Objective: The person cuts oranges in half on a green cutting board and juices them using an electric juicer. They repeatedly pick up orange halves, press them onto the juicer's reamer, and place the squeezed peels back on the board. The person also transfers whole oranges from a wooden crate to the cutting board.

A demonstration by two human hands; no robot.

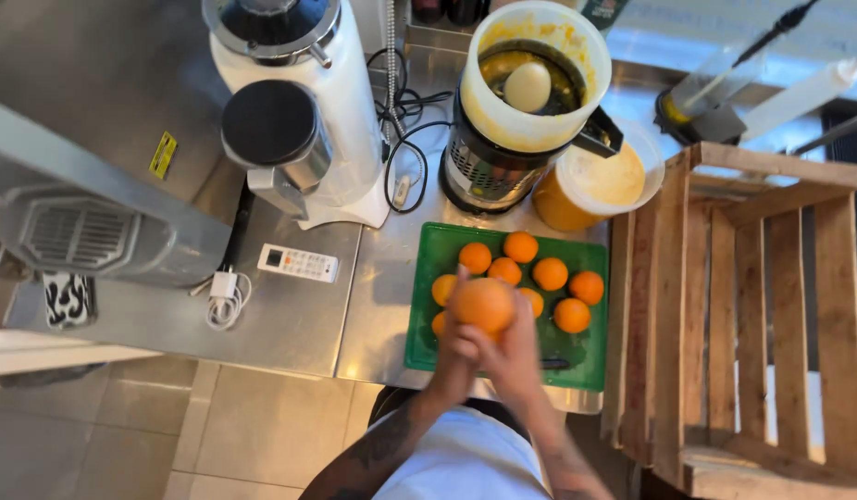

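Note:
Both hands hold one whole orange (484, 304) above the near part of a green cutting board (428, 347). My left hand (454, 356) grips it from the left and below. My right hand (519, 356) wraps it from the right. Several halved oranges (550, 273) lie cut side down on the board just beyond the hands. Behind the board stands a citrus juicer (530, 88) with a cream reamer cone, and a tub of orange juice (602, 181) sits under its spout.
A wooden crate (752, 306) stands to the right of the board. A white grinder (299, 102) and a grey machine (86, 231) occupy the steel counter (290, 315) on the left, with a white remote (298, 263) and cables. A dark knife handle (556, 364) lies on the board's near edge.

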